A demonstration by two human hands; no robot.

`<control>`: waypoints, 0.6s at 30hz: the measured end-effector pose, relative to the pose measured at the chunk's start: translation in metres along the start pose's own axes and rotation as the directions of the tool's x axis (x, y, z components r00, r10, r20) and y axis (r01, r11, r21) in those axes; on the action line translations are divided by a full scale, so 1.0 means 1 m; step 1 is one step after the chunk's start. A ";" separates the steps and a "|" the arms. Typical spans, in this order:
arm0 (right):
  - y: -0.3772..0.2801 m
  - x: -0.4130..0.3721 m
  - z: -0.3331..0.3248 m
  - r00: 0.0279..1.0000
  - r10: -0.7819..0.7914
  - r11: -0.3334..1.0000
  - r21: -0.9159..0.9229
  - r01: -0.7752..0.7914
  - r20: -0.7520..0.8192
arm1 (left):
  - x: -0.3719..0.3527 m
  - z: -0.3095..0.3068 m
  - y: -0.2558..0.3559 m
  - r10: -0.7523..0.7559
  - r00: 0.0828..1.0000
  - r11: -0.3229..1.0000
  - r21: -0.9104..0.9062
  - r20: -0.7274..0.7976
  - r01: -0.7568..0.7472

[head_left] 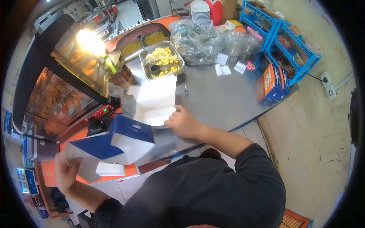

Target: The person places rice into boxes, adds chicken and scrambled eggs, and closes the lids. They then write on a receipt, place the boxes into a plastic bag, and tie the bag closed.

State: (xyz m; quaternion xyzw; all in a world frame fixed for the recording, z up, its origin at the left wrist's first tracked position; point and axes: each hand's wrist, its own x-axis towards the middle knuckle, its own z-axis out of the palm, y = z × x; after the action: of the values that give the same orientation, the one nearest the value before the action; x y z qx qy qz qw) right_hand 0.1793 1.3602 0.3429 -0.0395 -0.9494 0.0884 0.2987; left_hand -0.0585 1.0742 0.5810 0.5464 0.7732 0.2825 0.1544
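Observation:
My left hand is closed on the edge of a blue and white cardboard box, which hangs partly unfolded over the counter's near left edge. A white box stands with its lid up on the steel counter. At its right side wall is my right hand, fingers curled on the wall. Behind the open box, a clear tray holds yellow pieces and a small dark cup.
A lit glass food warmer rises on the left. Plastic bags, a stack of white bowls and blue racks line the back. Pink scissors lie near orange and blue boxes on the right.

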 end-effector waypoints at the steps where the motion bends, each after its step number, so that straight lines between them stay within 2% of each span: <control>1: -0.002 -0.004 -0.002 1.000 -0.015 1.000 -0.007 0.015 0.004 | -0.002 -0.003 0.006 -0.015 0.995 0.999 0.030 0.094 0.012; 2: -0.001 -0.007 -0.004 1.000 -0.029 0.999 -0.015 0.029 0.004 | -0.005 0.002 0.004 -0.001 1.000 1.000 0.007 -0.005 0.001; 5: 0.025 -0.003 0.016 0.997 -0.076 0.997 -0.028 0.076 0.010 | -0.002 0.007 -0.022 0.027 0.998 0.965 0.260 -0.053 -0.012; 8: 0.062 0.010 0.055 0.998 -0.029 0.999 -0.024 0.030 0.057 | 0.052 0.053 0.012 -0.107 0.979 0.988 0.125 0.173 0.086; 9: 0.072 0.011 0.061 0.997 0.002 1.000 -0.020 -0.001 0.076 | 0.072 0.074 0.013 -0.103 0.968 0.988 0.135 0.229 0.073; 10: 0.077 0.010 0.060 0.999 0.020 0.999 0.048 -0.018 -0.042 | 0.094 0.092 0.028 -0.122 0.954 0.959 0.281 0.274 0.042; 12: 0.079 0.004 0.004 0.983 0.177 0.984 0.011 -0.177 -0.036 | 0.134 0.130 0.009 -0.017 0.931 0.940 0.322 0.364 -0.109; 13: 0.091 -0.007 -0.024 0.967 0.254 0.967 -0.018 -0.254 -0.034 | 0.152 0.149 0.001 -0.052 0.930 0.923 0.373 0.364 -0.094; 14: 0.125 -0.026 -0.034 0.900 0.413 0.911 0.045 -0.411 -0.138 | 0.170 0.166 -0.005 -0.083 0.930 0.903 0.421 0.359 -0.082; 15: 0.146 -0.049 -0.074 0.898 0.357 0.906 -0.136 -0.400 -0.259 | 0.186 0.181 -0.014 -0.056 0.957 0.868 0.487 0.286 -0.094; 16: 0.180 -0.075 -0.104 0.697 0.602 0.693 -0.178 -0.698 -0.389 | 0.200 0.194 -0.023 -0.029 0.977 0.830 0.549 0.213 -0.095; 17: 0.204 -0.103 -0.145 0.543 0.652 0.497 -0.242 -0.833 -0.530 | 0.205 0.204 -0.025 0.000 0.990 0.788 0.610 0.141 -0.087; 18: 0.237 -0.137 -0.181 0.558 0.652 0.352 -0.447 -0.822 -0.513 | 0.206 0.211 -0.009 0.105 0.994 0.798 0.594 0.026 -0.100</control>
State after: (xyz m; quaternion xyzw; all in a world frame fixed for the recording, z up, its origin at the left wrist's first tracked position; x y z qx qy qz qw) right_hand 0.4009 1.6015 0.3665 -0.5763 -0.7472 -0.1242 0.3068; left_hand -0.0231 1.3209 0.4221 0.6071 0.7926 0.0362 -0.0430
